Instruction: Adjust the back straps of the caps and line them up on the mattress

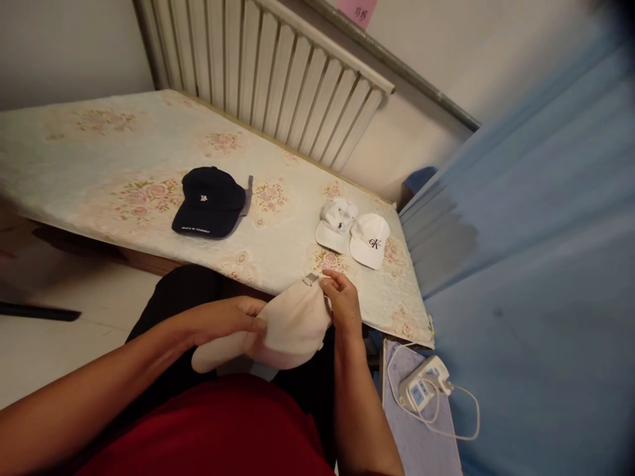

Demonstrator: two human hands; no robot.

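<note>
I hold a cream baseball cap (290,327) in front of my lap with both hands. My left hand (238,320) grips its side near the brim, fingers closed round the fabric. My right hand (342,301) pinches the strap at the cap's back edge. On the floral mattress (99,152) beyond lie a dark navy cap (211,201) with white lettering and two white caps (337,223) (370,239) side by side.
A white radiator (278,73) runs along the wall behind the mattress. A blue curtain (536,264) hangs on the right. Below it, a white power adapter with cables (421,390) rests on a lilac surface. Pale floor lies to the left.
</note>
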